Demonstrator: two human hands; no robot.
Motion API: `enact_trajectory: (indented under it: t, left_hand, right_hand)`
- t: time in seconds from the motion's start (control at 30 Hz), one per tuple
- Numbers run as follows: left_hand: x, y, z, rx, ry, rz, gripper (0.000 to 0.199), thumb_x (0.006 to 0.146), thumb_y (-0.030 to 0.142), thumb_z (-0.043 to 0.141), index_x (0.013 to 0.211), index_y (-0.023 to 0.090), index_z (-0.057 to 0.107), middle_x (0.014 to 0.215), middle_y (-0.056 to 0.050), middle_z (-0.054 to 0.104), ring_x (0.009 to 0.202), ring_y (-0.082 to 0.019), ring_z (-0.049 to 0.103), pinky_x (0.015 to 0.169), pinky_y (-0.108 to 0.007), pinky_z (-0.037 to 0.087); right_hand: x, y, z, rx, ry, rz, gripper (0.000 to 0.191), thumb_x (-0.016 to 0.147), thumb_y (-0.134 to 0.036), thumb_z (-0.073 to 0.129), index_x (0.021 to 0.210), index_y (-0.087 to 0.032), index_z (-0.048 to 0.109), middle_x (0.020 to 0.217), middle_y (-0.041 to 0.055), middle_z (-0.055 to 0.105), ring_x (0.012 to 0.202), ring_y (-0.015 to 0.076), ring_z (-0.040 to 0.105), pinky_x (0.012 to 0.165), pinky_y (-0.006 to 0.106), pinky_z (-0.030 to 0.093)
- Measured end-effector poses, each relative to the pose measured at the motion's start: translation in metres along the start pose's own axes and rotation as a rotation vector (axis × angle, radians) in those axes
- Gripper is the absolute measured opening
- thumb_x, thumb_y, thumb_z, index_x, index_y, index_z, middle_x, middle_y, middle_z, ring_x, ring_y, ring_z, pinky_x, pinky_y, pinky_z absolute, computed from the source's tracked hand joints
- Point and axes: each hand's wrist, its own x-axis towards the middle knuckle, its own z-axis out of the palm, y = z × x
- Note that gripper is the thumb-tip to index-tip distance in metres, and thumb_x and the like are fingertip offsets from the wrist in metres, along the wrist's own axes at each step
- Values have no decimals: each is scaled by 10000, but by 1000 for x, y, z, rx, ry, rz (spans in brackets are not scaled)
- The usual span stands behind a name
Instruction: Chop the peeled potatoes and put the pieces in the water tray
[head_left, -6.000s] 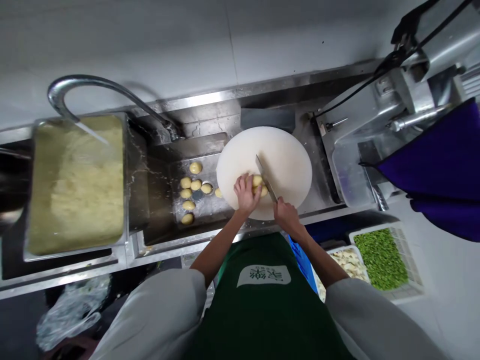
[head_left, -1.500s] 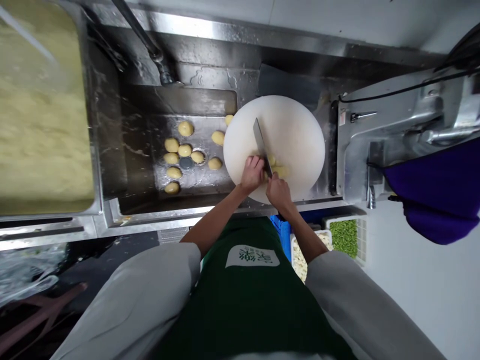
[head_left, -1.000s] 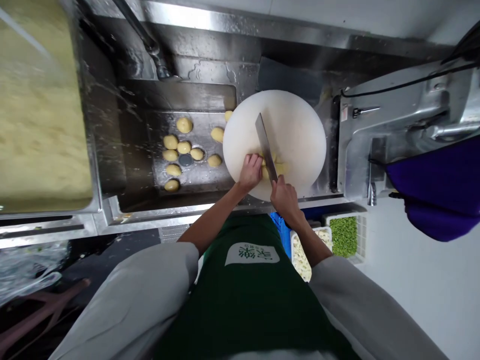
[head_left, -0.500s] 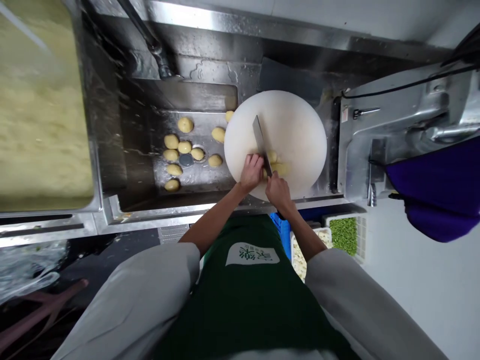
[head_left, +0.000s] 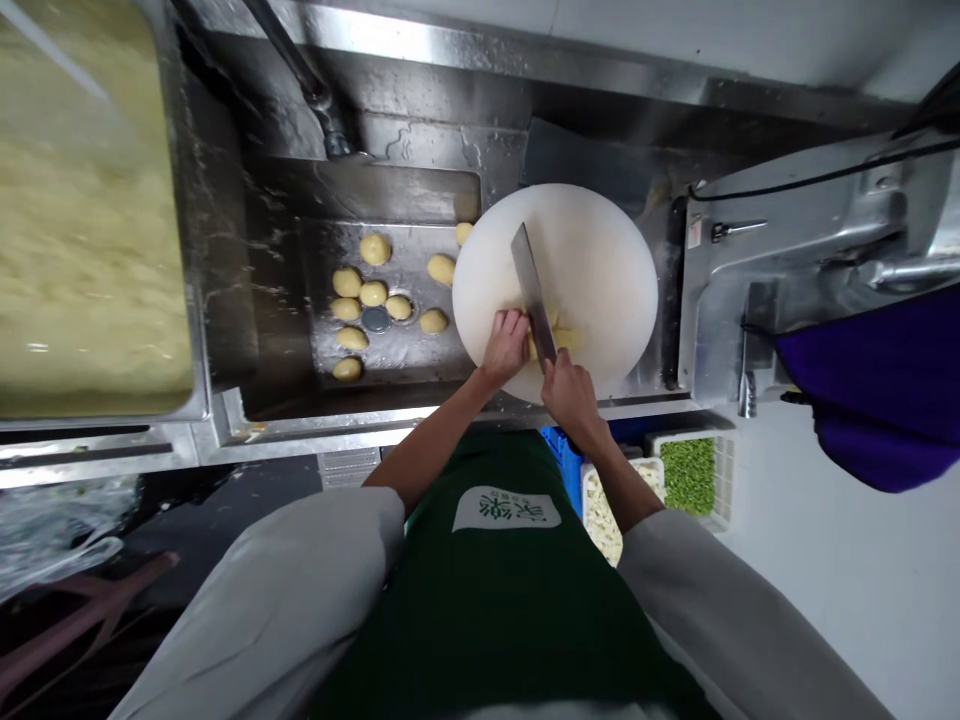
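On the round white cutting board point(head_left: 600, 240), my right hand point(head_left: 570, 397) is closed around the handle of a cleaver point(head_left: 532, 285). The blade points away from me, leaning slightly left, with its broad side partly showing. My left hand point(head_left: 507, 346), fingers curled, presses on a peeled potato just left of the blade; the hand and blade hide most of that potato. Cut pale-yellow potato pieces point(head_left: 565, 339) lie against the right side of the blade.
Several peeled potatoes point(head_left: 375, 250) lie in the metal sink point(head_left: 405, 355) to the left, near the drain. A large tub point(head_left: 97, 290) of pale-yellow contents stands far left. Below right are crates with chopped greens point(head_left: 688, 475) and pale pieces point(head_left: 602, 515). A purple cloth point(head_left: 885, 380) hangs right.
My right hand and the cleaver have shifted slightly right and toward me, and more of the blade's flat side shows. My left hand stays on the potato. The view has shifted a little.
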Motion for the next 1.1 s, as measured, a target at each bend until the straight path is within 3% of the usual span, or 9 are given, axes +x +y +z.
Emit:
enact_trajectory:
  t: [0.17, 0.3, 0.5, 0.57, 0.7, 0.9, 1.03, 1.1]
  left_hand:
    - [1, -3, -13, -90, 88, 9, 268, 1028, 219, 316, 1012, 105, 557, 999, -132, 542, 968, -211, 480, 866, -384, 473]
    - [5, -16, -30, -196, 112, 119, 192, 1035, 236, 401, 1032, 135, 564, 994, -81, 584, 969, -152, 523, 868, -307, 501]
    - [12, -22, -40, -166, 88, 203, 181, 1021, 186, 405, 1002, 131, 576, 952, -74, 580, 915, -148, 508, 836, -296, 506]
    - [9, -17, -42, -192, 91, 255, 121, 998, 191, 469, 1005, 134, 576, 970, -75, 584, 925, -149, 512, 840, -297, 506]
    - [-7, -5, -42, -293, -15, 358, 135, 977, 218, 536, 1082, 143, 577, 1032, -79, 614, 987, -143, 561, 867, -285, 521]
    - [-24, -5, -39, -298, -63, 159, 198, 1017, 277, 472, 1082, 149, 608, 1045, -87, 638, 1044, -129, 603, 923, -282, 534]
    - [-11, -13, -33, -265, 43, -61, 265, 1016, 354, 472, 1068, 152, 637, 1074, -106, 639, 1048, -143, 614, 945, -308, 534]
    - [-1, -13, -27, -289, 22, -62, 288, 1025, 353, 446, 1051, 147, 645, 1044, -101, 641, 996, -131, 622, 907, -286, 540]
  right_hand:
    - [9, -3, 9, 33, -25, 16, 327, 1033, -230, 246, 1219, -62, 456, 1052, 209, 657, 945, 302, 647, 791, 360, 443]
    - [19, -2, 18, 42, -1, 1, 327, 1037, -250, 242, 1206, -76, 462, 1056, 199, 659, 933, 289, 643, 779, 349, 442]
    - [18, 2, 19, 42, 5, -3, 319, 1041, -257, 260, 1193, -76, 474, 1039, 189, 664, 929, 284, 640, 777, 339, 435]
    - [19, 4, 21, 49, 20, -12, 319, 1042, -257, 255, 1189, -79, 475, 1042, 189, 663, 928, 285, 639, 770, 338, 432]
    - [20, 6, 22, 63, 38, -31, 320, 1040, -254, 248, 1189, -82, 473, 1038, 184, 662, 927, 292, 639, 769, 343, 432]
    - [13, 7, 16, 68, 9, -22, 324, 1044, -258, 249, 1197, -83, 474, 1050, 185, 661, 922, 301, 640, 778, 356, 432]
    - [13, 18, 15, 80, 22, -19, 320, 1043, -280, 273, 1177, -87, 490, 1048, 183, 660, 938, 299, 635, 783, 351, 428]
    - [15, 26, 15, 71, 37, -7, 325, 1042, -278, 272, 1172, -81, 497, 1052, 189, 657, 940, 299, 633, 787, 350, 426]
